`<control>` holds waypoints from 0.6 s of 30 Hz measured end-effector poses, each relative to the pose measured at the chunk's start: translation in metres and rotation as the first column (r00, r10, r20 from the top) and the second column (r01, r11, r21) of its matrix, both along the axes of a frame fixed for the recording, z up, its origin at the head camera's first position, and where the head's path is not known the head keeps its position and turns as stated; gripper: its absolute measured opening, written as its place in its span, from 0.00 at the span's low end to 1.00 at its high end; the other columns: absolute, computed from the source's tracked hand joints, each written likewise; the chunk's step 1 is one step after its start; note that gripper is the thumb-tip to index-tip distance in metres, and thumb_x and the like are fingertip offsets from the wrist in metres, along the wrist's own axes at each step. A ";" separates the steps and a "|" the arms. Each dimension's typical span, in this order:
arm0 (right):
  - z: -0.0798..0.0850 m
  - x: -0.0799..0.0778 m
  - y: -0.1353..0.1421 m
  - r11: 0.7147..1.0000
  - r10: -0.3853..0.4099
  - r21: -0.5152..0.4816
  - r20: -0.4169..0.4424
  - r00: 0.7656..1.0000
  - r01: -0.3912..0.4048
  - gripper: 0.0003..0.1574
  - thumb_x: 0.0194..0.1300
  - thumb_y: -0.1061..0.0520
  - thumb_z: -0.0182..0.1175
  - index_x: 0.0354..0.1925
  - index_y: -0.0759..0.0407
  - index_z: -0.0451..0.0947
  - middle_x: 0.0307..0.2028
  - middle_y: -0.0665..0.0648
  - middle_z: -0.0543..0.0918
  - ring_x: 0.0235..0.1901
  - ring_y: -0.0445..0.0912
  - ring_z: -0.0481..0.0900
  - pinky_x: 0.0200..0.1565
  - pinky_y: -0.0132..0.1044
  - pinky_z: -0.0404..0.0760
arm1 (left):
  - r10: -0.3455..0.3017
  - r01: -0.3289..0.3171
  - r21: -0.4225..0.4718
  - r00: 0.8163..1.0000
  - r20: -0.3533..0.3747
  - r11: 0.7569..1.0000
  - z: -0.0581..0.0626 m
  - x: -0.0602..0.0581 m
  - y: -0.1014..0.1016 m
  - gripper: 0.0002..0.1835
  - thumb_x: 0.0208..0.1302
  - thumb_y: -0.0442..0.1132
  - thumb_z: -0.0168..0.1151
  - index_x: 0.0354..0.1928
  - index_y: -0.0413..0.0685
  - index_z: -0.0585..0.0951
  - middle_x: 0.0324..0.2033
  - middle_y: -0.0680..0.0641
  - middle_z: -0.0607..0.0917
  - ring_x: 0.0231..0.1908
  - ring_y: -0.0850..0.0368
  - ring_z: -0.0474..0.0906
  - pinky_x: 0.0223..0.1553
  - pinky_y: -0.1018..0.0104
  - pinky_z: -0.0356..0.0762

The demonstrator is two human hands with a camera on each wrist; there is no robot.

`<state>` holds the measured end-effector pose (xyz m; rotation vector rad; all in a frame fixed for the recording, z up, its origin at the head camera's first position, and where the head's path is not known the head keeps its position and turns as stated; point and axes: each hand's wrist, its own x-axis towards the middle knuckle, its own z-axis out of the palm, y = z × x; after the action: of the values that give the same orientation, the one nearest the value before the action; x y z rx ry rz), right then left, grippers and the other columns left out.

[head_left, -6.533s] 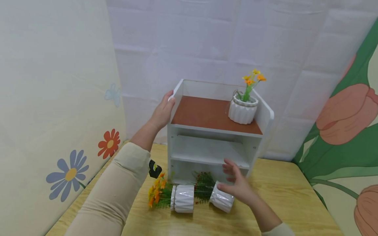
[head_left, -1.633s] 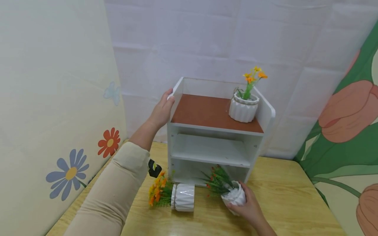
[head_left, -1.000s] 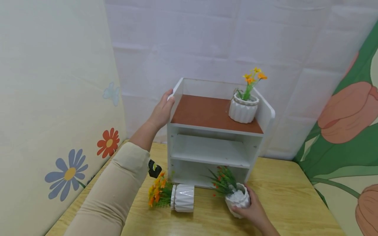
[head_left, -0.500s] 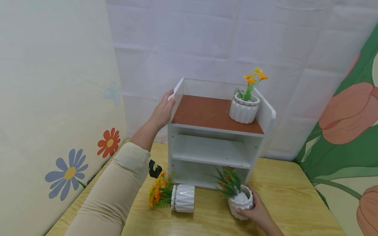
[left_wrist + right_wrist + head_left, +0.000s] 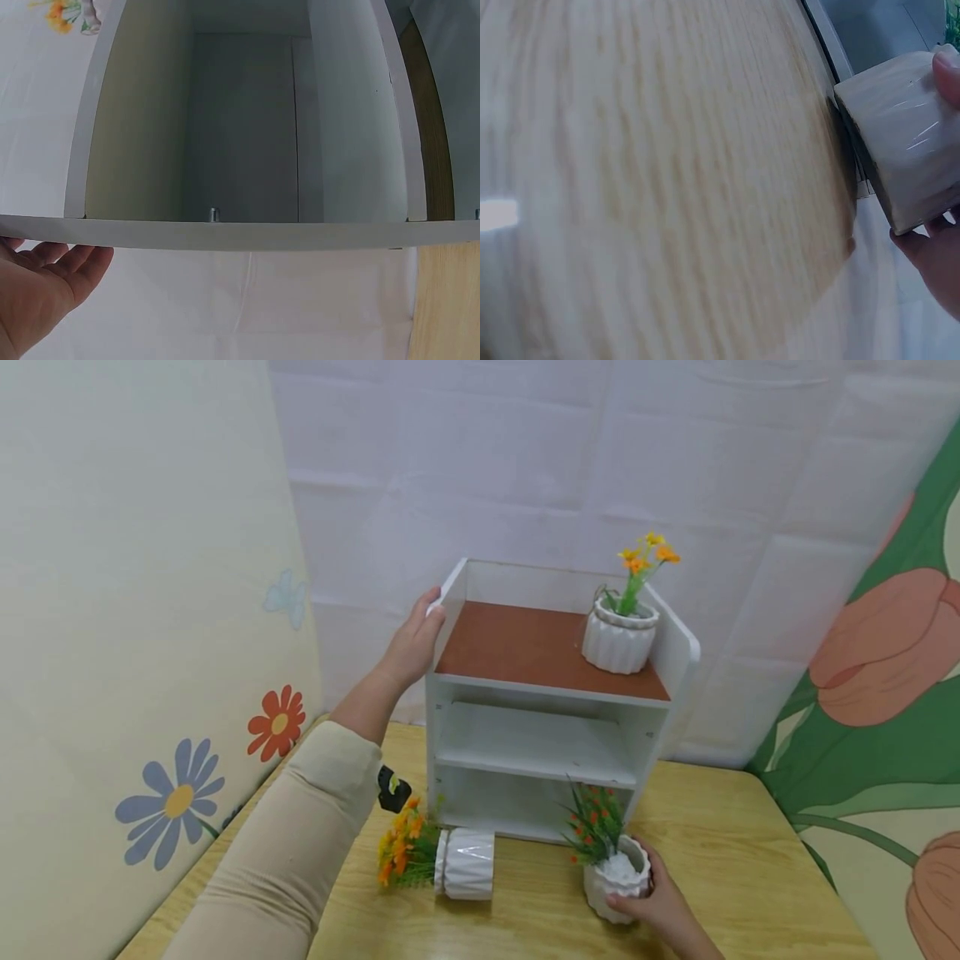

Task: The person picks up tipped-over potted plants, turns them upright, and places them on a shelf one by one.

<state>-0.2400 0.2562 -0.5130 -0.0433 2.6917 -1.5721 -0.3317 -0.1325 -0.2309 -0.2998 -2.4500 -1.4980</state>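
Observation:
My left hand (image 5: 411, 642) grips the upper left side panel of a small white shelf (image 5: 551, 687), thumb on the panel's edge. In the left wrist view, the fingers (image 5: 88, 268) bend along that panel. My right hand (image 5: 660, 902) holds a white ribbed flowerpot (image 5: 611, 893) round its side, in front of the shelf's right end. Out of this pot lean red flowers with green leaves (image 5: 596, 818); white filler shows inside the rim. It stands nearly upright, and in the right wrist view its base edge is close over the table, thumb and fingers on opposite sides.
Another white flowerpot (image 5: 468, 864) with orange flowers (image 5: 401, 843) lies on its side on the wooden table (image 5: 720, 860). A third pot (image 5: 618, 639) with yellow-orange flowers stands upright on the shelf's brown top. A small black object (image 5: 393, 790) shows beside the left sleeve.
My right hand has taken hold of the red-flowered flowerpot, which lay on its side, and has turned it nearly upright while shifting it right. The left hand keeps its grip on the shelf.

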 end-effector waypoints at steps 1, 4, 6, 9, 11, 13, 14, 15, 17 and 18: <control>-0.001 0.000 0.000 1.000 0.001 -0.001 -0.001 1.000 -0.001 0.65 0.44 0.61 0.78 0.73 0.63 0.51 0.67 0.71 0.67 0.64 0.60 0.66 0.59 0.42 0.70 | -0.002 0.002 -0.002 1.000 -0.002 1.000 0.000 0.000 0.000 0.31 0.77 0.55 0.29 0.78 0.62 0.45 0.72 0.40 0.62 0.69 0.38 0.61 0.64 0.33 0.62; -0.002 0.001 0.002 1.000 -0.010 0.003 -0.005 1.000 0.010 0.65 0.44 0.62 0.78 0.73 0.61 0.52 0.66 0.69 0.68 0.60 0.50 0.70 0.56 0.34 0.71 | -0.005 0.005 -0.003 1.000 -0.006 1.000 -0.001 -0.001 0.000 0.31 0.77 0.54 0.29 0.78 0.61 0.45 0.72 0.40 0.61 0.69 0.38 0.60 0.65 0.32 0.62; -0.003 0.003 0.002 1.000 -0.011 -0.014 -0.015 1.000 0.011 0.64 0.43 0.64 0.78 0.73 0.62 0.52 0.66 0.69 0.69 0.58 0.44 0.70 0.53 0.29 0.71 | -0.004 0.004 -0.006 1.000 -0.006 1.000 -0.001 -0.002 0.000 0.31 0.77 0.55 0.29 0.78 0.61 0.45 0.72 0.39 0.61 0.69 0.38 0.61 0.65 0.32 0.62; -0.003 0.004 0.003 1.000 -0.004 -0.028 0.004 1.000 0.004 0.65 0.44 0.63 0.78 0.73 0.61 0.51 0.66 0.70 0.68 0.58 0.44 0.70 0.49 0.23 0.71 | 0.003 -0.003 -0.005 1.000 -0.015 1.000 0.000 -0.002 0.000 0.31 0.77 0.54 0.29 0.78 0.61 0.46 0.71 0.39 0.63 0.68 0.38 0.63 0.64 0.34 0.63; -0.002 0.004 0.004 0.999 0.007 -0.035 0.025 1.000 -0.006 0.65 0.45 0.62 0.77 0.73 0.60 0.50 0.67 0.71 0.66 0.61 0.51 0.69 0.49 0.23 0.71 | 0.006 -0.006 -0.008 1.000 -0.023 1.000 0.000 -0.002 -0.001 0.31 0.77 0.54 0.29 0.78 0.60 0.47 0.70 0.38 0.64 0.67 0.38 0.63 0.64 0.35 0.64; -0.003 0.004 0.005 0.999 0.010 -0.038 0.051 0.999 -0.008 0.66 0.46 0.61 0.77 0.74 0.59 0.48 0.68 0.71 0.64 0.64 0.57 0.66 0.49 0.24 0.71 | 0.006 -0.006 -0.007 0.999 -0.031 1.000 0.000 -0.003 -0.001 0.30 0.76 0.53 0.30 0.78 0.60 0.48 0.70 0.38 0.64 0.66 0.38 0.64 0.64 0.35 0.64; -0.003 0.004 0.005 0.999 0.010 -0.045 0.058 0.998 -0.007 0.66 0.47 0.61 0.77 0.74 0.59 0.47 0.69 0.71 0.63 0.65 0.59 0.65 0.49 0.24 0.70 | 0.005 -0.006 -0.009 1.000 -0.031 1.000 0.000 -0.003 -0.001 0.30 0.76 0.53 0.30 0.78 0.60 0.48 0.70 0.38 0.64 0.66 0.38 0.64 0.64 0.36 0.64; -0.004 0.005 0.006 0.999 0.007 -0.048 0.060 0.998 -0.004 0.66 0.46 0.61 0.77 0.74 0.59 0.47 0.69 0.71 0.63 0.65 0.59 0.65 0.50 0.24 0.70 | 0.005 -0.005 -0.008 1.000 -0.029 1.000 0.000 -0.003 -0.001 0.30 0.76 0.53 0.30 0.78 0.60 0.48 0.70 0.38 0.64 0.66 0.38 0.64 0.64 0.35 0.64; -0.005 0.005 0.006 0.999 -0.001 -0.051 0.058 0.998 0.004 0.67 0.46 0.61 0.77 0.74 0.59 0.47 0.69 0.70 0.63 0.64 0.57 0.66 0.50 0.24 0.70 | 0.002 -0.002 -0.008 1.000 -0.024 1.000 0.000 -0.003 -0.001 0.31 0.76 0.54 0.29 0.78 0.60 0.47 0.70 0.38 0.64 0.67 0.38 0.64 0.64 0.35 0.64; -0.006 0.005 0.007 0.998 -0.006 -0.055 0.054 0.999 0.009 0.67 0.45 0.61 0.78 0.74 0.59 0.48 0.69 0.70 0.64 0.63 0.56 0.67 0.50 0.23 0.70 | 0.002 -0.002 -0.008 1.000 -0.021 1.000 0.001 -0.002 -0.001 0.31 0.76 0.54 0.29 0.78 0.61 0.47 0.70 0.39 0.64 0.67 0.38 0.63 0.64 0.35 0.64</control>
<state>-0.2346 0.2627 -0.5191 0.0074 2.6109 -1.6251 -0.3342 -0.1336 -0.2303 -0.3132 -2.4394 -1.4772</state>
